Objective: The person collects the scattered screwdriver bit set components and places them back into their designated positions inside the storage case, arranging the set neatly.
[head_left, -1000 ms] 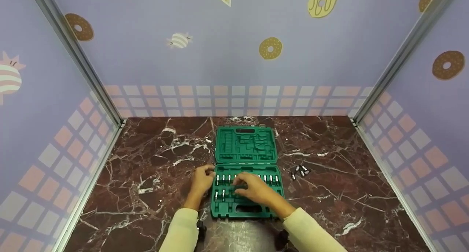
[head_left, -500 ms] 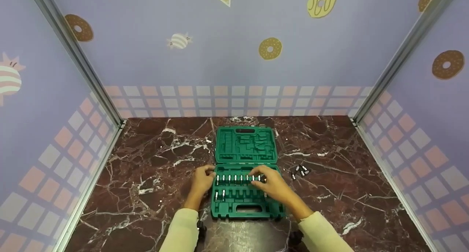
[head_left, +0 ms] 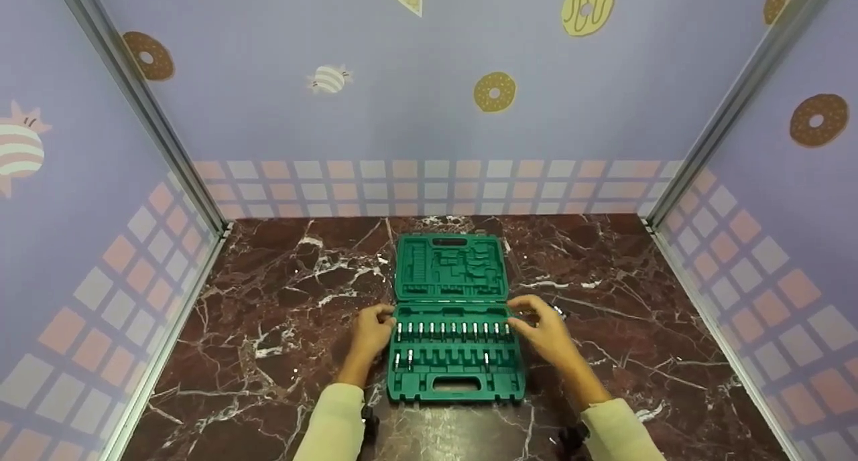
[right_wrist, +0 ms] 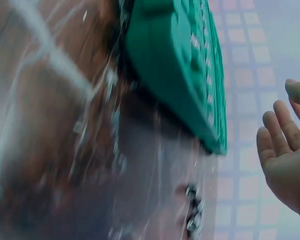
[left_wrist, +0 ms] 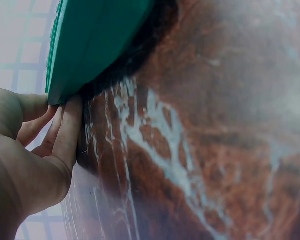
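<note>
a: item one, left side?
b: left hand [head_left: 371,332], cream sleeve. it rests against the left edge of the open green plastic tool case [head_left: 456,380], near the hinge; in the left wrist view the curled fingers [left_wrist: 65,135] touch the case's corner where it meets the dark red marble worktop [head_left: 268,293]. they seem to brace the edge more than grasp it.

a: item two, the case?
b: lies open at the middle of the worktop, toward its near edge. moulded lid [head_left: 449,267] laid flat on the far side, tray on the near side with the carry handle slot nearest the person. a row of small silver bits [head_left: 453,329] stands along the tray's far edge; two more sit in the row below, one left, one right.

a: item three, right side?
b: right hand [head_left: 546,330], released, fingers loosely spread, holding nothing. it hovers just beside the tray's right far corner. a few loose silver bits [right_wrist: 192,215] lie on the worktop just beyond it, mostly hidden in the head view.
</note>
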Motion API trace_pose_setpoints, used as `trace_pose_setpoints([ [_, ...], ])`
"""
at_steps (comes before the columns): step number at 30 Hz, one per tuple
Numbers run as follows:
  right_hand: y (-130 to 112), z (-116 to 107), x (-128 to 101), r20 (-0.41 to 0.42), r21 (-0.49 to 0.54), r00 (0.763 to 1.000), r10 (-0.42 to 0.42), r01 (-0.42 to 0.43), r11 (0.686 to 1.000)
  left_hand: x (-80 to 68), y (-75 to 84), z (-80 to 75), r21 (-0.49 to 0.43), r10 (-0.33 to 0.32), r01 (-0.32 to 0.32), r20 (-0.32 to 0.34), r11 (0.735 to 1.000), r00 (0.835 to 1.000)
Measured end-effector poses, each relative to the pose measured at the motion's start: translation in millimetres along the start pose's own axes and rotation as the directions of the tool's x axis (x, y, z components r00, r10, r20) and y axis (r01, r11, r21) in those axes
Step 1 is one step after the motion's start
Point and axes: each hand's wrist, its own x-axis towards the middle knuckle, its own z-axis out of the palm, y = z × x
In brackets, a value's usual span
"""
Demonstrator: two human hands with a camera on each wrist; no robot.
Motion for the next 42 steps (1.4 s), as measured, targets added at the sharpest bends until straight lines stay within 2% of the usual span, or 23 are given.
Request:
trace_pose_setpoints([
  [5, 16, -17, -3, -0.078, -0.012, 0.997, 0.027, -0.029, 1.000, -1.7, 0.8, -1.6, -0.011, -0.010, 0.010, 0.010, 1.000, 1.000],
  [10, 31, -32, -7, -0.092, -0.084, 0.996, 0.009, -0.017, 0.996, -1.4, 1.6, -1.8, 0.002, 0.001, -0.001, 0.000, 1.000, 1.000],
  [17, 49, -56, -11, -0.052, -0.225, 0.997, 0.065, -0.075, 0.971, -0.9, 1.3, -1.4, 0.013, -0.007, 0.007, -0.004, 1.000, 1.000],
  [23, 65, -72, -11, 0.002, -0.312, 0.997, 0.071, -0.067, 0.948, -0.2, 0.2, -0.3, 0.012, 0.011, -0.011, -0.025, 1.000, 1.000],
  [28, 81, -80, -8, 0.012, -0.350, 0.998, 0.063, -0.055, 0.935, -0.6, -0.2, 1.5, 0.007, 0.026, -0.025, -0.049, 1.000, 0.998],
  [31, 88, -82, -6, 0.023, -0.380, 0.997, 0.067, -0.053, 0.923, -0.8, -0.2, 1.1, 0.007, 0.024, -0.023, -0.037, 1.000, 0.999],
  [35, 94, -83, -1, 0.028, -0.411, 0.998, 0.058, -0.041, 0.911, -0.1, 0.5, -0.6, 0.016, 0.016, -0.015, -0.019, 1.000, 1.000],
  [42, 100, -82, 1, 0.030, -0.447, 0.999, 0.023, -0.007, 0.895, 0.2, 0.2, 0.1, 0.033, 0.016, -0.015, -0.029, 0.999, 0.999],
])
